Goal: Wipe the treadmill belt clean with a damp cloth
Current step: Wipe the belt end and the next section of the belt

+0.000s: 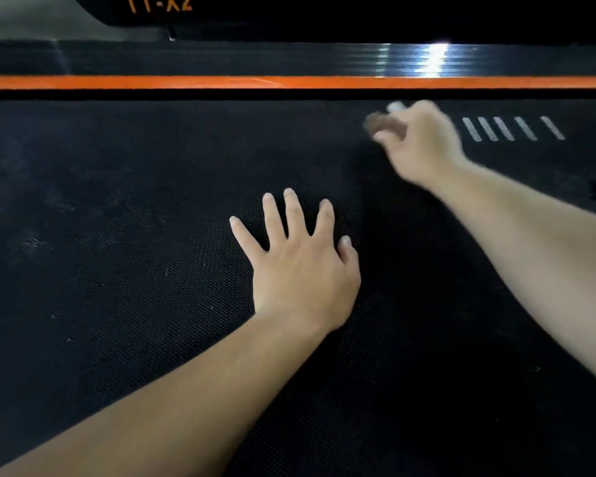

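The left hand [303, 270] lies flat on the belt [117, 270] with fingers spread, and the blurred right hand [420, 142] near the orange strip [186, 82] seems to pinch a small brown cloth [381, 123], which may slip out if the belt rolls under the leaning weight.

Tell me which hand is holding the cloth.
The right hand, far up the belt, grips the brown cloth; the left hand lies flat on the belt, fingers spread, holding nothing.

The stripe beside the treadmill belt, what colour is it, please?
The stripe is orange; head view.
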`<state>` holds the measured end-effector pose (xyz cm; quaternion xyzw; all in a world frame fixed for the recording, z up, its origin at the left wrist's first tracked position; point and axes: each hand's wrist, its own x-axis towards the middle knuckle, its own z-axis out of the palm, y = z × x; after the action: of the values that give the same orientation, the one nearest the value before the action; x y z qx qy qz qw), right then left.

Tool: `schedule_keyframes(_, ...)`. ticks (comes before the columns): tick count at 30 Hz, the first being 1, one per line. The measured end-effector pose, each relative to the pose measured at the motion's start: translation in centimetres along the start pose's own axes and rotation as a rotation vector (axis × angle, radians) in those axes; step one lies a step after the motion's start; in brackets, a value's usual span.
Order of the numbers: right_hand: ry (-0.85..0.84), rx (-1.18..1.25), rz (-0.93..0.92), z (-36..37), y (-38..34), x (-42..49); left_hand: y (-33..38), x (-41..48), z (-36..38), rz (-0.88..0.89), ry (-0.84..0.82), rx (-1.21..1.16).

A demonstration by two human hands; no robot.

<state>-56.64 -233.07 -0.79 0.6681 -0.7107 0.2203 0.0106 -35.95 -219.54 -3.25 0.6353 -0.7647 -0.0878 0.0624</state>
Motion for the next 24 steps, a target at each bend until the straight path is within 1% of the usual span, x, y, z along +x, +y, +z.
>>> schedule_keyframes(1, 0.033, 0.018, 0.148, -0.3, 1.1, 1.3, 0.0, 0.0, 0.0, 0.000, 0.007, 0.002)
schedule_keyframes(2, 0.058, 0.036, 0.232, -0.1, 1.4, 1.9, 0.0, 0.0, 0.0, 0.001, 0.014, 0.004)
schedule_keyframes(3, 0.064, 0.032, 0.222, 0.4, 0.9, 1.9, 0.0, 0.0, 0.1, 0.001, 0.017, 0.006)
schedule_keyframes(5, 0.023, 0.030, 0.028, 1.6, -1.3, 0.8, 0.1, 0.0, 0.1, 0.001, 0.013, 0.006)
schedule_keyframes(6, -0.030, 0.059, -0.076, 1.8, -2.1, -0.1, 0.1, 0.1, 0.0, 0.001, 0.012, 0.007)
schedule_keyframes(7, -0.077, 0.078, -0.152, 1.7, -2.2, -0.5, 0.1, 0.1, 0.0, 0.001, 0.013, 0.009)
schedule_keyframes(8, -0.101, 0.078, -0.162, 1.5, -1.8, 0.0, 0.1, 0.1, 0.0, 0.001, 0.015, 0.015)
schedule_keyframes(9, -0.094, 0.056, -0.109, 1.1, -1.3, 1.2, 0.1, 0.1, 0.0, 0.003, 0.015, 0.016)
schedule_keyframes(12, 0.012, 0.032, 0.212, 0.7, 0.5, 5.4, 0.0, 0.0, 0.2, 0.006, 0.010, 0.000)
schedule_keyframes(13, 0.011, 0.020, 0.223, 1.0, 0.1, 5.7, 0.0, 0.0, 0.1, 0.006, 0.012, 0.000)
schedule_keyframes(14, -0.005, 0.024, 0.158, 1.9, -0.7, 5.6, 0.0, -0.1, 0.1, 0.006, 0.015, 0.002)
schedule_keyframes(16, -0.069, 0.081, -0.044, 3.2, -2.8, 4.3, 0.0, 0.0, -0.1, 0.007, 0.010, 0.018)
schedule_keyframes(17, -0.097, 0.093, -0.116, 3.4, -3.1, 3.6, 0.1, 0.1, -0.1, 0.007, 0.008, 0.021)
schedule_keyframes(18, -0.103, 0.088, -0.134, 3.3, -2.6, 3.5, 0.1, 0.1, 0.0, 0.008, 0.007, 0.019)
schedule_keyframes(19, -0.081, 0.066, -0.097, 2.9, -1.9, 3.9, 0.0, 0.0, 0.0, 0.011, 0.010, 0.015)
schedule_keyframes(22, 0.038, -0.022, 0.144, 1.4, 1.6, 6.1, 0.1, -0.2, 0.1, 0.015, 0.035, 0.008)
schedule_keyframes(24, 0.036, -0.044, 0.214, 0.8, 2.9, 6.0, 0.1, -0.1, 0.1, 0.017, 0.031, 0.008)
